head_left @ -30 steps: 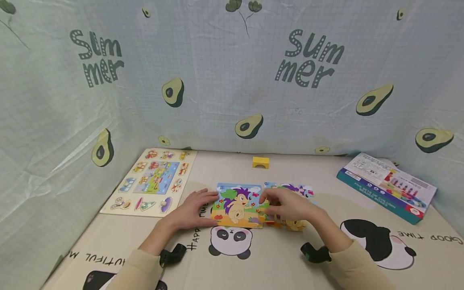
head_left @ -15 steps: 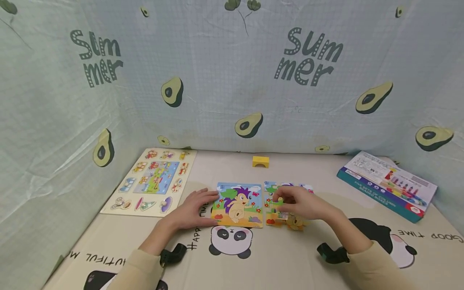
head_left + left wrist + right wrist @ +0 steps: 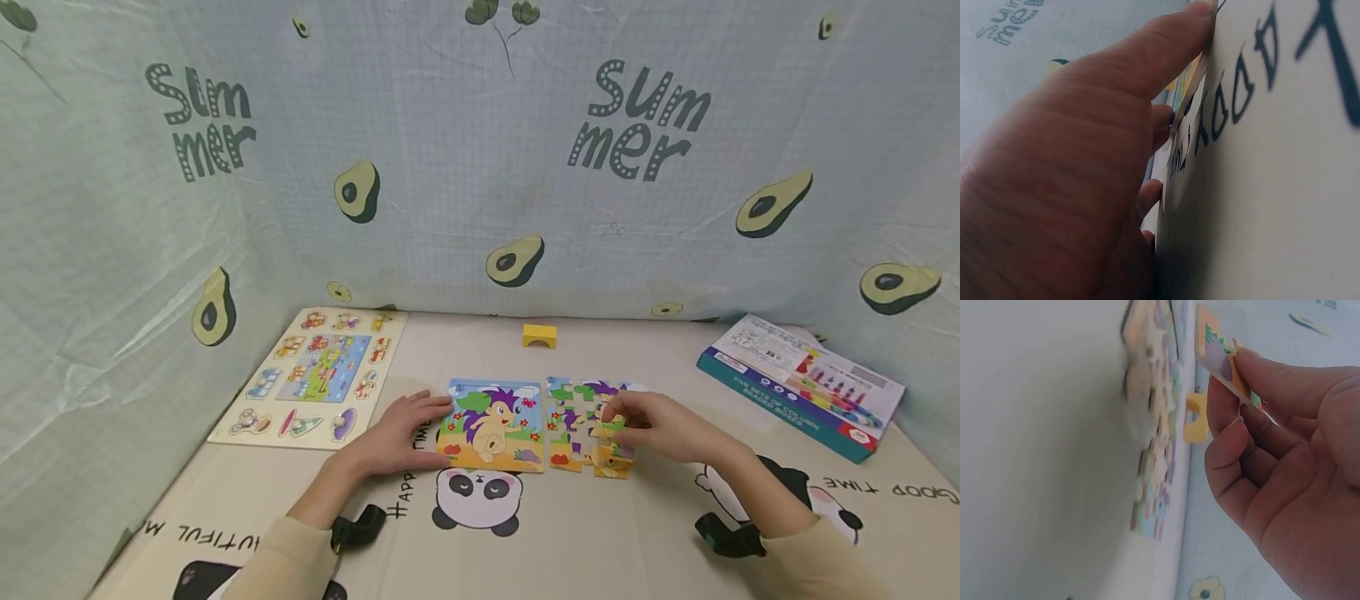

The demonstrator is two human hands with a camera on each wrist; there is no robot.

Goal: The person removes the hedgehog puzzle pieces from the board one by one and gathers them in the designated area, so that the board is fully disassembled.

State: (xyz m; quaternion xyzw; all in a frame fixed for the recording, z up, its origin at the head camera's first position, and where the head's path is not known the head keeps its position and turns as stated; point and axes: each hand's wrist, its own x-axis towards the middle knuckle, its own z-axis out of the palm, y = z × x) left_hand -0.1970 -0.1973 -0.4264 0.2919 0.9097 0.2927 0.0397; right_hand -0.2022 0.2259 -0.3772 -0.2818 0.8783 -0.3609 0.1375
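Observation:
A picture card of a purple-spined hedgehog [image 3: 492, 427] lies flat in the head view. My left hand [image 3: 401, 429] rests at its left edge, thumb and fingers straight and touching it; in the left wrist view the card is mostly hidden. Right of the card, a partly joined jigsaw puzzle [image 3: 562, 421] shows the same kind of picture, with gaps in its middle. Over its right side my right hand [image 3: 660, 425] pinches a jigsaw piece [image 3: 1217, 357] between thumb and forefinger. That piece is orange with a purple-grey shape and green. The hand hides the pieces on the right.
At the left lies a pegged picture board [image 3: 258, 367]. A yellow arch block [image 3: 539, 337] stands near the back wall. A flat teal-sided box [image 3: 802, 383] sits at the right. The patterned sheet [image 3: 450, 167] encloses the back and sides.
My right hand has moved rightward with the pinched piece, from the card's right edge across the puzzle, uncovering the puzzle's left column. My left hand and the card have stayed put.

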